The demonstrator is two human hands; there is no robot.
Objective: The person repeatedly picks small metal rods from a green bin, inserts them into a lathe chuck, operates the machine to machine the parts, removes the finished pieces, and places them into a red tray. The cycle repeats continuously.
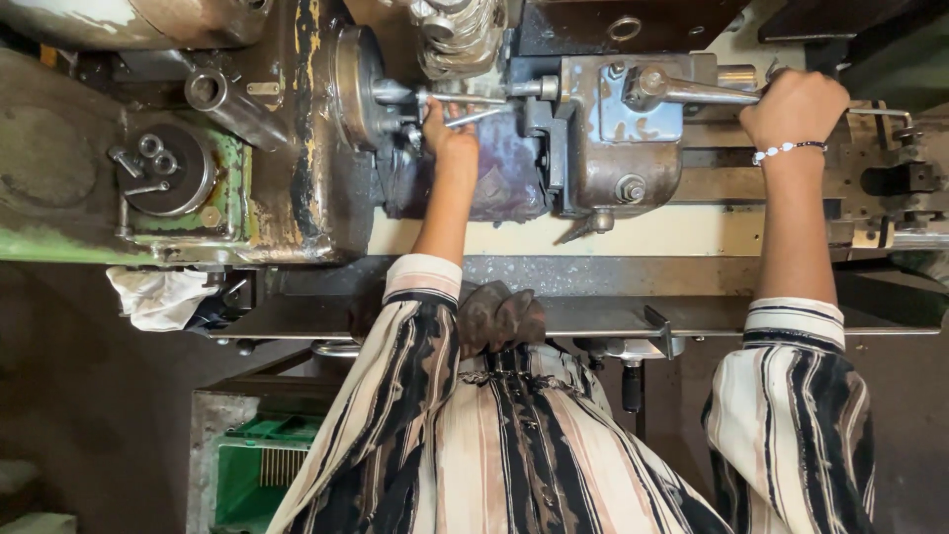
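Note:
I look down on a worn metal lathe. My left hand (447, 131) reaches in to the thin steel rod (473, 99) that sticks out of the round chuck (358, 87), and its fingers close around the rod. My right hand (796, 107) grips the end of a metal lever (704, 92) on top of the grey tailstock block (618, 129). A beaded bracelet (788, 149) circles my right wrist. Both arms wear striped sleeves.
The headstock (178, 173) with its green, rusty casing fills the left side. A white rag (158, 295) lies at its near edge. A dark glove (499, 316) rests on the front rail. A green crate (262, 470) stands on the floor below.

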